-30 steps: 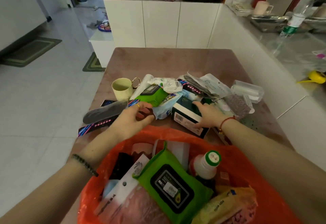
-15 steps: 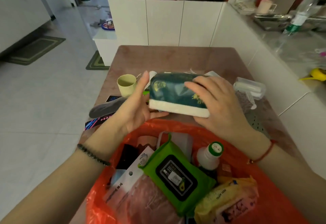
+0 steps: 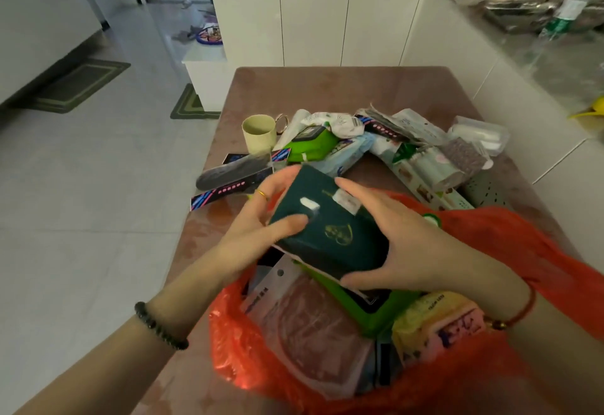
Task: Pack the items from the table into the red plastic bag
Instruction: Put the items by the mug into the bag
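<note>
Dark green, with a gold emblem on its face, the box (image 3: 330,228) sits clasped between both hands right above the mouth of the red plastic bag (image 3: 510,251). The left hand (image 3: 258,228) curls half-closed around the box's nine o'clock side, thumb pressed on top, a ring on one finger. The right hand (image 3: 402,244) wraps its three o'clock side, fingers spread over the top and thumb under the near corner. At twelve o'clock, more packets and a pale mug (image 3: 259,133) lie on the table (image 3: 343,88).
</note>
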